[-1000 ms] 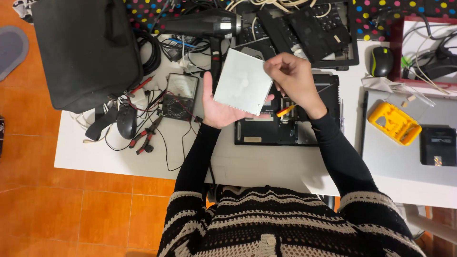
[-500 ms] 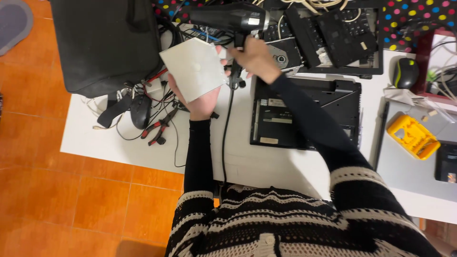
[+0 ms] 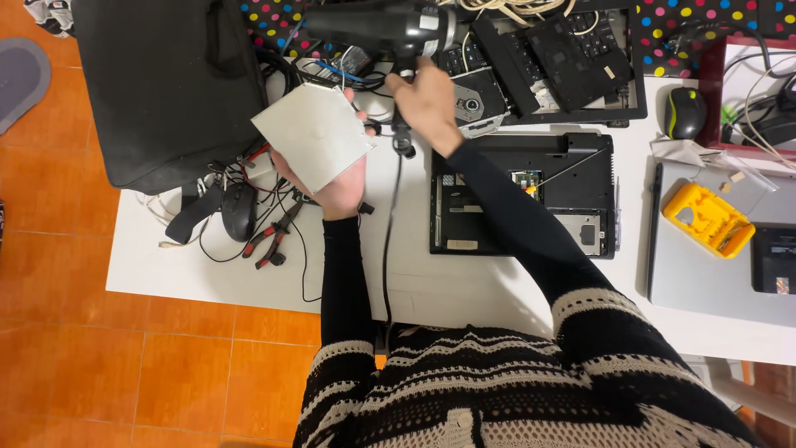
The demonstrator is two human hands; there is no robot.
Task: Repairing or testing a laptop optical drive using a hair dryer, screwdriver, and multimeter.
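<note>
My left hand (image 3: pixel 338 187) holds a flat, square silver drive-like part (image 3: pixel 313 136) up over the left side of the white table (image 3: pixel 464 278), fingers under it and thumb at its edge. My right hand (image 3: pixel 426 101) grips the handle of a black hair dryer (image 3: pixel 390 26), lifted and pointed left above the part. The dryer's black cord (image 3: pixel 388 241) hangs down toward me. An opened black laptop base (image 3: pixel 526 195), its inside exposed, lies on the table right of my hands.
A black laptop bag (image 3: pixel 166 83) lies at the far left. Cables, a black mouse (image 3: pixel 239 211) and red-handled pliers (image 3: pixel 269 241) sit beneath my left hand. Keyboard parts (image 3: pixel 572 62), a second mouse (image 3: pixel 686 112), a yellow tool holder (image 3: pixel 706 217) and a grey laptop (image 3: pixel 713 282) are to the right.
My right hand has taken hold of the hair dryer and lifted it. My left hand has carried the silver part leftward, away from the laptop base. The view has shifted left.
</note>
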